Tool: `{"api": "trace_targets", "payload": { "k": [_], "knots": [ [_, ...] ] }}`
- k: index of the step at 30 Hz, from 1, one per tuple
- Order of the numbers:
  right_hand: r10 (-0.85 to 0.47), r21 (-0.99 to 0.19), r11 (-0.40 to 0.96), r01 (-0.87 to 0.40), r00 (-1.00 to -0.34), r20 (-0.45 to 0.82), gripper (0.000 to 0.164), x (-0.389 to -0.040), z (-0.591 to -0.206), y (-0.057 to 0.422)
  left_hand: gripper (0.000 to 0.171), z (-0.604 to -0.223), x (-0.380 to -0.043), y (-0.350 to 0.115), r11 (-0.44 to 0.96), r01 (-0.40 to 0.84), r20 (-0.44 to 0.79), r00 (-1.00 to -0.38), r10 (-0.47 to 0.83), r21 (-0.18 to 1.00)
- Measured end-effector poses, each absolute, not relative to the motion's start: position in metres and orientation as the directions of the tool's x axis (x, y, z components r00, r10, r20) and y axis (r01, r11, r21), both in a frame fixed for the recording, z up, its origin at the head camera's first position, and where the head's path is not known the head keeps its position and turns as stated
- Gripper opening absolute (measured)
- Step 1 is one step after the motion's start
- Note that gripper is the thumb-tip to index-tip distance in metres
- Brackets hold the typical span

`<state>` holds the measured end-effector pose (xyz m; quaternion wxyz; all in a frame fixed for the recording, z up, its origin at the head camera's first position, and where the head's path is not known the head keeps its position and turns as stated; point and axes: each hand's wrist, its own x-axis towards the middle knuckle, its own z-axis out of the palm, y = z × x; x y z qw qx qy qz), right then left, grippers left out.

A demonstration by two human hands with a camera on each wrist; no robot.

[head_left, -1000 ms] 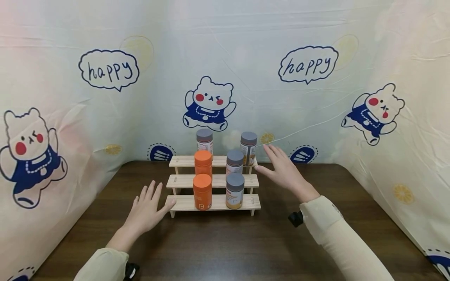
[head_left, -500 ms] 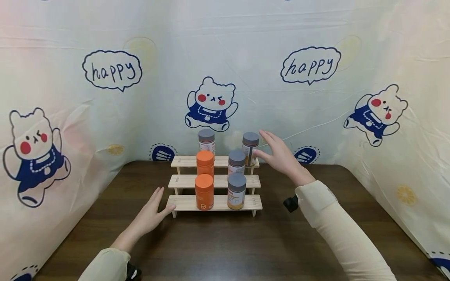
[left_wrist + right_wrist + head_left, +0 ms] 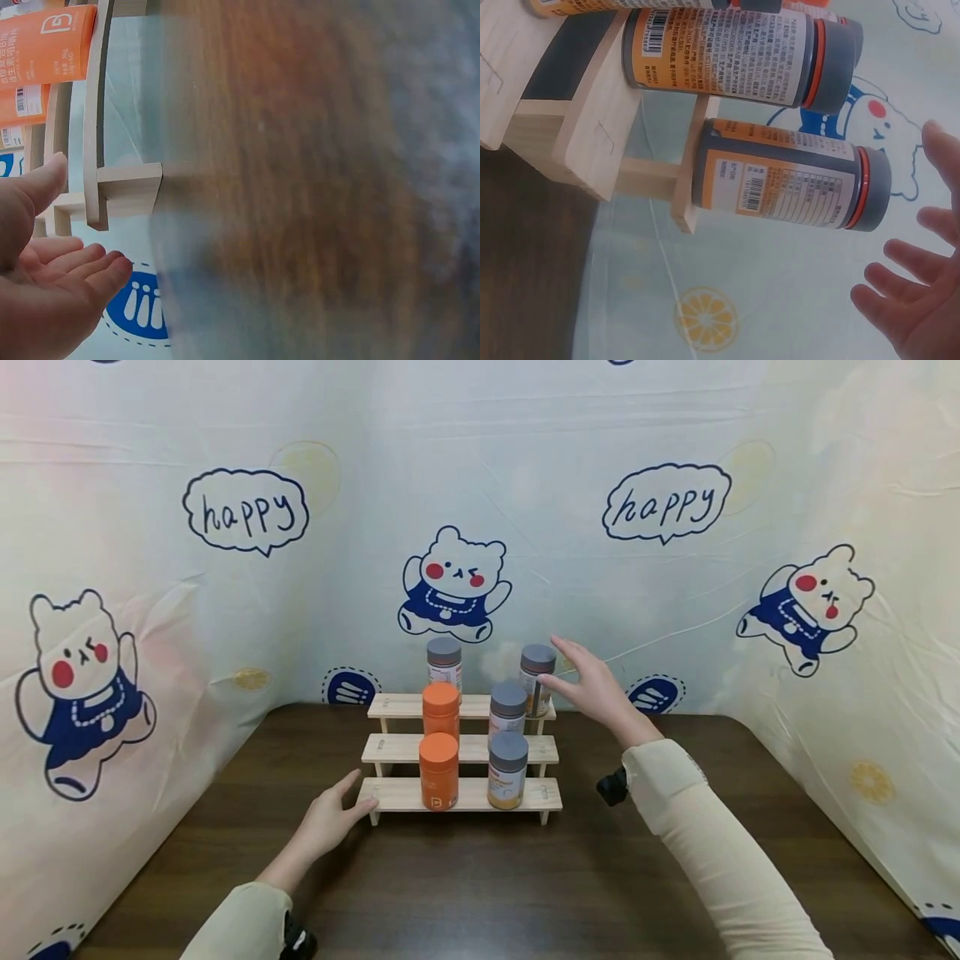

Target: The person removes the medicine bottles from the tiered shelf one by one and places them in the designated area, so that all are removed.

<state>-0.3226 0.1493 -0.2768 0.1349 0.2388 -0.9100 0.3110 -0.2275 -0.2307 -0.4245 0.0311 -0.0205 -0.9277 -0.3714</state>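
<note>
A person's right hand (image 3: 596, 691) is released, thumb and fingers spread around nothing, near the lid of a grey-lidded bottle (image 3: 791, 176). This bottle stands upright just left of the thumb, at the right end of the top step of a three-step wooden rack (image 3: 471, 792); the right wrist view shows a gap between hand and bottle. Down and left from that hand are a middle grey-lidded bottle (image 3: 507, 712) and, one step lower, a front grey-lidded bottle (image 3: 507, 777).

The left hand (image 3: 326, 820), also released, has its thumb at the bottom step's left end; whether it touches is unclear. To its right stand a front orange jar (image 3: 439, 774) and, one step higher, a middle orange jar (image 3: 440, 706). All five have lids on; their contents are hidden.
</note>
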Motion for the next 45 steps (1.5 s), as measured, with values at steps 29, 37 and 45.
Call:
{"api": "trace_targets", "payload": {
  "k": [29, 37, 45],
  "knots": [
    [-0.239, -0.785, 0.441, -0.436, -0.900, 0.365, 0.057, -0.353, -0.296, 0.140, 0.070, -0.431, -0.232, -0.230, 0.726, 0.038, 0.017, -0.999, 0.036, 0.687],
    [-0.190, -0.819, 0.397, -0.415, -0.910, 0.369, 0.048, -0.359, -0.302, 0.140, 0.070, -0.431, -0.234, -0.230, 0.723, 0.041, 0.016, -0.999, 0.041, 0.690],
    [-0.163, -0.844, 0.376, -0.383, -0.924, 0.347, 0.045, -0.361, -0.304, 0.141, 0.069, -0.431, -0.234, -0.229, 0.721, 0.040, 0.022, -0.999, 0.034, 0.692]
  ]
}}
